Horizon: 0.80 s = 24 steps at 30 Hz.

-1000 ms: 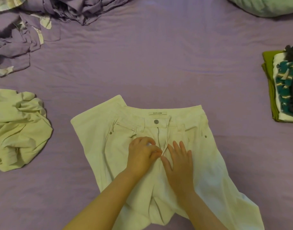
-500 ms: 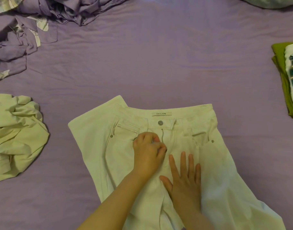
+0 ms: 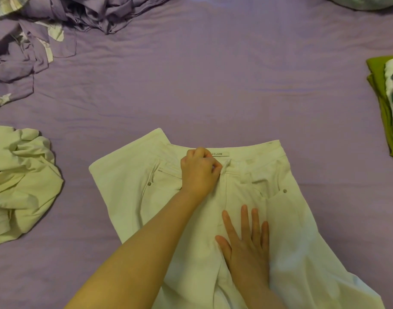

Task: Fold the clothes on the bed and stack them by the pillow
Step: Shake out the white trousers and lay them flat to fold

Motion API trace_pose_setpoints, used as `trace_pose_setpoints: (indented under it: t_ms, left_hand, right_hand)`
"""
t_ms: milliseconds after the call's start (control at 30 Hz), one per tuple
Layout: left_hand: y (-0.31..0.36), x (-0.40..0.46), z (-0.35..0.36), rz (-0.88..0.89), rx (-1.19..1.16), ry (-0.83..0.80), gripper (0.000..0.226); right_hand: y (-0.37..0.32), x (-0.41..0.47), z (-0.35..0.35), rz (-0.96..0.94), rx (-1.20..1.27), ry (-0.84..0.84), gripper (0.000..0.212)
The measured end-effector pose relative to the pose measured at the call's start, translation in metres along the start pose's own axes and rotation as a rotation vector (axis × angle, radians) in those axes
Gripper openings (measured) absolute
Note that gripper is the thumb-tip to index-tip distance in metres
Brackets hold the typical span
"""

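Note:
White trousers (image 3: 287,219) lie front-up on the purple bed sheet (image 3: 213,85), waistband away from me. My left hand (image 3: 199,170) is at the top of the fly, its fingers curled and pinching the fabric at the waistband by the label. My right hand (image 3: 246,241) lies flat on the trousers below the fly, fingers straight and spread. A crumpled pale yellow-green garment (image 3: 21,186) lies at the left. A folded stack (image 3: 387,108) with a green piece under a white and teal one sits at the right edge. The pillow (image 3: 369,2) shows at the top right corner.
A bunched purple blanket or sheet with pale patches (image 3: 35,41) fills the top left corner. Bare sheet stretches between the trousers and the pillow.
My left hand has moved up the fly from its lower part to the waistband. My right hand has slid down toward me and lies flat. The view has shifted left.

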<state>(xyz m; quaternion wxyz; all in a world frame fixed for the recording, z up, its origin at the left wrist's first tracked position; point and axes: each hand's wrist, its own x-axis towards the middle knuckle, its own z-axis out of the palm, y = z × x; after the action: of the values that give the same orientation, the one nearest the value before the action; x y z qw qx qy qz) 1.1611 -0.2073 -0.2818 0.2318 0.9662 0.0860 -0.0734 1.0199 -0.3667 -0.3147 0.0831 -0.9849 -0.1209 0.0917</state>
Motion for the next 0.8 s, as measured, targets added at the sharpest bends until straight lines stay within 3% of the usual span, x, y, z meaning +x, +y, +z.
trace_pose_setpoints:
  t_ms: [100, 167, 300, 400, 600, 733, 800]
  left_hand:
    - [-0.001, 0.002, -0.008, 0.047, -0.012, -0.047, 0.016]
    - [-0.003, 0.004, -0.016, 0.052, -0.038, -0.095, 0.031]
    - [-0.005, 0.007, -0.027, 0.075, 0.219, -0.191, 0.046]
    - [-0.009, 0.012, -0.033, 0.083, 0.326, -0.203, 0.042]
    - [-0.013, 0.029, -0.035, 0.039, 0.198, -0.344, 0.028]
    - [-0.014, 0.035, -0.035, 0.021, 0.101, -0.400, 0.022]
    - [-0.015, 0.036, -0.035, 0.000, 0.085, -0.454, 0.026]
  right_hand:
    - [-0.002, 0.002, -0.013, -0.003, 0.018, -0.002, 0.054]
    - [0.000, 0.011, -0.025, -0.043, 0.016, 0.011, 0.050]
    - [0.008, 0.041, -0.049, -0.154, 0.007, 0.066, 0.039]
    - [0.008, 0.074, -0.063, -0.239, -0.041, 0.045, 0.046]
    - [-0.003, 0.104, -0.059, -0.294, -0.127, -0.097, 0.052]
    - [-0.001, 0.128, -0.064, -0.216, 0.028, 0.025, 0.026]
    - [0.003, 0.144, -0.067, -0.171, 0.096, -0.002, 0.036]
